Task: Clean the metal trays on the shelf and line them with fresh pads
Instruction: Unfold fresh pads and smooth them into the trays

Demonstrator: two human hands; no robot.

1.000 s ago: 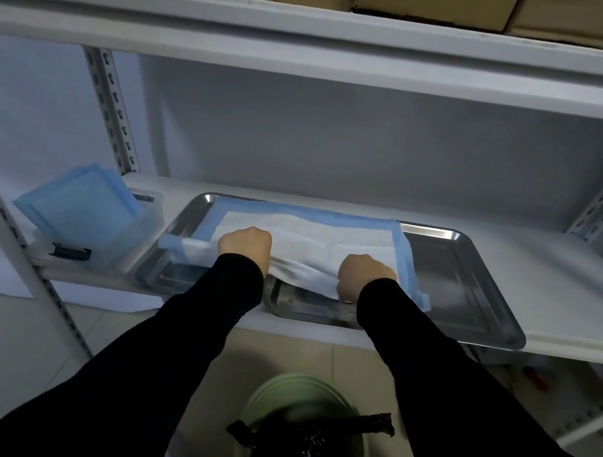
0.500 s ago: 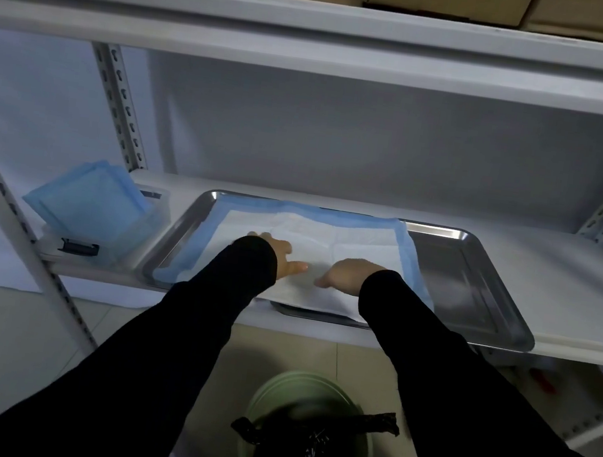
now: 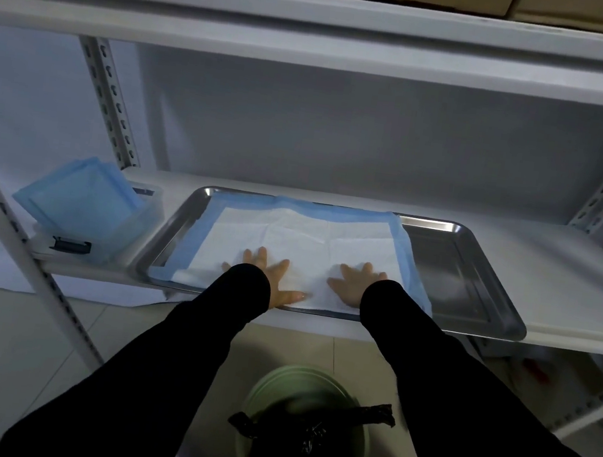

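Observation:
A wide metal tray [image 3: 455, 271] lies on the white shelf [image 3: 573, 279]; earlier frames show a second tray under the pad's left part. A white pad with a blue border [image 3: 302, 236] is spread over the left and middle of the tray area. My left hand [image 3: 271, 274] lies flat on the pad's near edge with fingers spread. Flat on the pad to the right of it lies my right hand [image 3: 356, 283], fingers spread too. The right part of the tray is bare metal.
A clear plastic box [image 3: 99, 236] with folded blue pads [image 3: 77, 199] sticking out stands at the shelf's left end. A green bin [image 3: 271, 389] with a black bag stands on the floor below my arms. Perforated posts [image 3: 109, 103] frame the shelf; cardboard boxes sit above.
Both hands went from gripping the pad's near edge in fists to lying flat with fingers spread. The pad now lies unfolded and smoother over the tray.

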